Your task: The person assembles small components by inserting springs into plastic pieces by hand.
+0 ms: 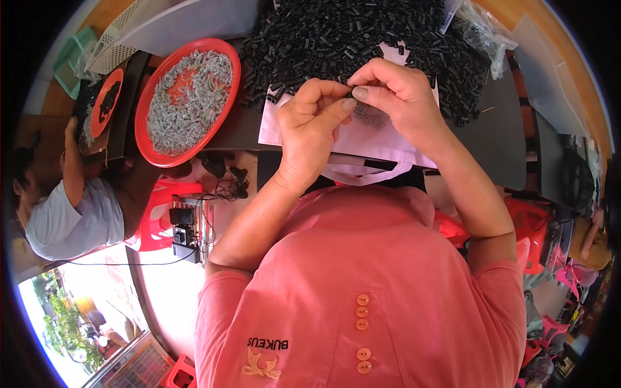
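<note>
Both of my hands meet over a pale pink cloth bag [275, 126] at the table's near edge. My left hand [314, 119] pinches a small black piece between thumb and forefinger. Opposite it, my right hand [394, 94] has its thumb and forefinger closed at the same spot; the fingers mostly cover whatever is there. Just beyond the hands spreads a large heap of small black tube-shaped parts [317, 45]. A patch of tiny dark bits [370, 116] lies on the bag beneath my hands.
Left of the bag, a red round tray [143, 132] holds many small silvery clear pieces [187, 107]. Another person [81, 207] sits at the far left beside an orange tray [98, 119]. Crumpled clear plastic [488, 42] lies right of the heap, near a translucent panel [550, 71].
</note>
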The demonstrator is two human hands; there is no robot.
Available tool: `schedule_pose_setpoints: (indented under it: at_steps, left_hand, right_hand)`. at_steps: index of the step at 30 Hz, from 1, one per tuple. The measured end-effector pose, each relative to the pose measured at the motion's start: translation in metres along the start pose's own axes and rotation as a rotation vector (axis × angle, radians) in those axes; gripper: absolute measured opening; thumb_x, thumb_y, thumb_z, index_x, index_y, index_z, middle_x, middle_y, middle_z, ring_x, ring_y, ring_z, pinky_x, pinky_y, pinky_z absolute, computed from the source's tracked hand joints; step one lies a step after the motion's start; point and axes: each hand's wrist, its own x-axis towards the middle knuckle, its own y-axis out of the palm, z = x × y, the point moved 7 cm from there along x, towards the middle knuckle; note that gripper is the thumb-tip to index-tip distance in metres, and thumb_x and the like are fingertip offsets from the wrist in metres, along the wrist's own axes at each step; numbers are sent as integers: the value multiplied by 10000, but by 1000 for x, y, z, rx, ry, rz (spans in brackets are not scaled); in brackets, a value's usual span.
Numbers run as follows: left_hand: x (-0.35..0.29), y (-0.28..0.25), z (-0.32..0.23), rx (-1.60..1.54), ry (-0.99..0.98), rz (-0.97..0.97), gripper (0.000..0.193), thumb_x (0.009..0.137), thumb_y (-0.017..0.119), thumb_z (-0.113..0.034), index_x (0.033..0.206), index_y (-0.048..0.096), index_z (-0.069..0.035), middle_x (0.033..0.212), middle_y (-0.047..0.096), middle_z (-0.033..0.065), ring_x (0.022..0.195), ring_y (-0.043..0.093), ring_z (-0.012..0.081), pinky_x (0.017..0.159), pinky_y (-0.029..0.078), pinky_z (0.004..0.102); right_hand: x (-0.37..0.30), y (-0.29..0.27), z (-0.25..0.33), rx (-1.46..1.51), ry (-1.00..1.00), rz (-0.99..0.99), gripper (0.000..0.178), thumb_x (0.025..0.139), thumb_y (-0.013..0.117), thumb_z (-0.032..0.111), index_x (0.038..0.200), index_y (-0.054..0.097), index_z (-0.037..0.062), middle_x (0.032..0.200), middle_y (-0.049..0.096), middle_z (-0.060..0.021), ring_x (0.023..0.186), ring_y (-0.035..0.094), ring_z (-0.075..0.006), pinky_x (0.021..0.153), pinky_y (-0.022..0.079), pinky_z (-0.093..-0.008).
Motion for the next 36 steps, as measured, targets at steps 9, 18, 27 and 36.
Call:
schedule_pose_setpoints:
  at_steps: [9,18,27,36]
  left_hand:
    - [2,2,-5,92,-112,38,104,881,668,-6,982,670,23,688,630,19,547,511,27,446,351,180]
    - [2,3,-2,78,-154,51,83,879,652,12,959,669,24,696,614,5,560,502,33,479,360,181]
    - [4,2,3,75,-80,15,90,857,659,49,941,663,17,711,606,-4,605,517,40,526,387,179]
    - [7,-4,5,-110,-260,11,87,870,642,34,956,649,45,735,642,51,555,537,82,498,402,207]
  right_hand:
    - [-2,-4,7,-135,-132,-59,95,803,615,-22,896,613,-3,800,640,-114,692,632,-242,625,486,-322]
    - [-5,-1,13,-248,-266,-70,133,781,585,-43,899,568,16,820,603,-131,705,625,-323,590,486,-393]
    - [-10,6,14,-336,-300,-67,173,769,602,-78,922,584,2,798,570,-108,694,595,-275,592,468,-360]
    - [-9,7,5,-29,-186,-44,337,707,621,-90,1022,602,31,840,566,-105,728,608,-273,624,491,-331]
